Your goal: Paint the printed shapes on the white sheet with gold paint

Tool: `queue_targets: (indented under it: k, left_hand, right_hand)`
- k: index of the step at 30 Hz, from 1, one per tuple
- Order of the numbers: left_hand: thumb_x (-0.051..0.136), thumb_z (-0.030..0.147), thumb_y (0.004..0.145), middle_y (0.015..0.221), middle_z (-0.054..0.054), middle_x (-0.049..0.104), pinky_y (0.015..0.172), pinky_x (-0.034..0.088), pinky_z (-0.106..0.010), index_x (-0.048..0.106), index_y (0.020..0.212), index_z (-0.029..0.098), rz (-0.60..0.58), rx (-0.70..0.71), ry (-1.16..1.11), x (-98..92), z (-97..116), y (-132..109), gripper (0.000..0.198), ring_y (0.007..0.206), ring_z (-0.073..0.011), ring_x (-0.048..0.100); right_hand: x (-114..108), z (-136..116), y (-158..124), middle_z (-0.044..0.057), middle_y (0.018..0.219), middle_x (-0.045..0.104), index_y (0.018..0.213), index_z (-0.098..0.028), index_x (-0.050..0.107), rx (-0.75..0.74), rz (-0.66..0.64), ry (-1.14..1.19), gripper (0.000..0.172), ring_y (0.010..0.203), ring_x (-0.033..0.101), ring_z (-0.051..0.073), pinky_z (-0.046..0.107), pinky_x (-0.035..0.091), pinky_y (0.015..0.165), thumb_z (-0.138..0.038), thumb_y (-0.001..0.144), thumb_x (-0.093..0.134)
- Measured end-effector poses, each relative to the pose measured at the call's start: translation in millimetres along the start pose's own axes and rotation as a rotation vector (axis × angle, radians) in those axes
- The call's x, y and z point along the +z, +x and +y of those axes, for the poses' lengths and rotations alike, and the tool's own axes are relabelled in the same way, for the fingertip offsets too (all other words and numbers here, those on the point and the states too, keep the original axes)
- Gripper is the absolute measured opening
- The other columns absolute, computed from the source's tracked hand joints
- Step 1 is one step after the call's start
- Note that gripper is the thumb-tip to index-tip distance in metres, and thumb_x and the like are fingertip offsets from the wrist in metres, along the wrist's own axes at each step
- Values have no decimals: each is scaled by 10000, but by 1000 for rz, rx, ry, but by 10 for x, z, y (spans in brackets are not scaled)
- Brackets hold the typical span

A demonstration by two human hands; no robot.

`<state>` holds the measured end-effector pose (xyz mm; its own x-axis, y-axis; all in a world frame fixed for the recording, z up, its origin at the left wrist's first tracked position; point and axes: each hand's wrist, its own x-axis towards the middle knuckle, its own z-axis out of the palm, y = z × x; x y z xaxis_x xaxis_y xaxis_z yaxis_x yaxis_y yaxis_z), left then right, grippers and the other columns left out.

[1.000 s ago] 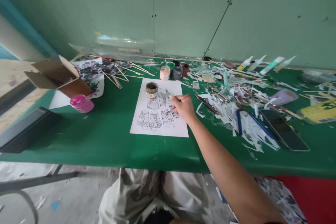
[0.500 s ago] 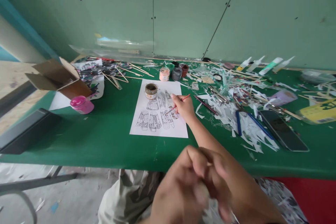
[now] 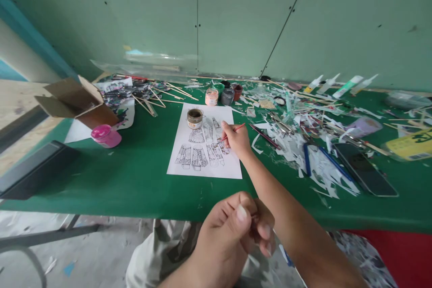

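My right hand (image 3: 237, 138) is closed round a thin red paintbrush (image 3: 240, 126), its tip down on the lower right drawings of a white paper sheet (image 3: 199, 105). The sheet carries several black line drawings of ornate tapered pieces. On its upper part stands an open glass jar (image 3: 195, 119) of brownish paint. Near the camera, over my lap and below the table edge, my left hand (image 3: 232, 229) is curled, thumb against the index finger. Nothing shows between its fingers.
Behind the sheet stand paint jars (image 3: 212, 96). White paper scraps (image 3: 326, 171), a phone (image 3: 366, 168) and pens lie right. At left are an open cardboard box (image 3: 79, 103), a pink pot (image 3: 105, 136) and a dark grey object (image 3: 35, 168). Wooden sticks lie behind.
My left hand's fingers have curled in more closely, with the thumb now against the index finger. My right hand and the paintbrush stay nearly in place on the sheet.
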<state>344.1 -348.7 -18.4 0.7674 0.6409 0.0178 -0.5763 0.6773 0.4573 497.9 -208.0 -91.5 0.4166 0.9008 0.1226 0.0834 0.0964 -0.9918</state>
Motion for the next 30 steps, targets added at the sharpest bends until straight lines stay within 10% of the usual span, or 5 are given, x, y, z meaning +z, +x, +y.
queue_targets:
  k: [10, 14, 18, 24, 30]
  left_hand:
    - [707, 322, 772, 1011, -68, 637, 636, 450, -281, 626, 1021, 216, 229, 425, 853, -314, 669, 248, 282, 699, -143, 536]
    - [642, 342, 794, 945, -65, 636, 680, 463, -297, 613, 737, 189, 437, 620, 1200, -753, 1219, 775, 166, 773, -161, 562]
    - [474, 379, 876, 930, -87, 645, 652, 468, -321, 599, 968, 188, 565, 473, 1471, -1183, 1708, 1244, 246, 713, -169, 585]
    - [796, 502, 527, 1268, -193, 549, 842, 437, -493, 375, 1351, 222, 283, 9, 2112, -1408, 1993, 1375, 967, 1165, -441, 473]
    - [750, 504, 615, 1284, -193, 519, 949, 342, -569, 586, 1134, 159, 338, 165, 2266, -1422, 1715, 1556, 644, 1190, -452, 430]
  right_hand:
    - [4, -13, -13, -40, 304, 395, 419, -202, 498, -15, 13, 13, 562, 266, 379, 77, 218, 306, 318, -626, 785, 540]
    - [17, -11, 0, -38, 303, 397, 419, -204, 489, 22, 37, 38, 575, 260, 374, 77, 218, 299, 310, -644, 788, 512]
    - [6, 21, 39, -36, 302, 408, 431, -206, 493, -9, 82, 44, 558, 264, 388, 89, 227, 307, 314, -640, 782, 510]
    - [20, -24, 65, 3, 387, 515, 490, -196, 544, -24, 268, 93, 586, 290, 412, 95, 233, 331, 309, -678, 797, 415]
    - [50, -113, 29, 8, 463, 558, 569, -194, 559, -152, 301, 166, 535, 335, 440, 95, 229, 343, 325, -654, 806, 421]
